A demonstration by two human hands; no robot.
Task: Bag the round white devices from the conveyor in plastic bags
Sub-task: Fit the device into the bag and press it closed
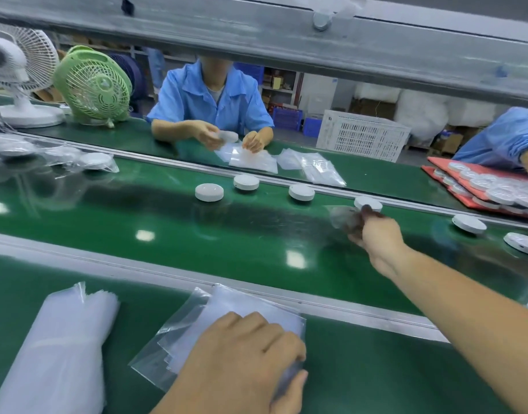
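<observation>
Near edge, green bench (376, 369): left hand (244, 354) lies on the bag stack (226, 306), fingers curled over its right edge, thumb below, so it's pinching the bags. Thick bag bundle (62, 339) lies to the left, apart from the stack.

Right hand (376, 237) is stretched out over the conveyor (137, 210), right of centre. Fingers are curled, with a translucent smear at the fingertips. It's motion-blurred, so I can't tell what it holds, if anything. Nearest device (368, 203) sits just beyond the fingers; contact unclear.

Other round white devices are loose on the belt along the far rail: left device (209, 192), second device (246, 181), third device (301, 192), then two right devices (468, 223) near the right edge. None of these is bagged.

Far left of the belt: bagged devices (95, 161) in a pile.

Far bench: a person in a blue shirt (209, 100) holds a white disc (226, 135) above flat bags (250, 159). More loose bags (313, 165) lie to the right. Red trays (441, 171) at far right carry rows of discs, with a blue sleeve (501, 138) behind.

Far left: green fan (92, 85) and white fan (17, 70). White crate (361, 135) stands behind the far bench.
</observation>
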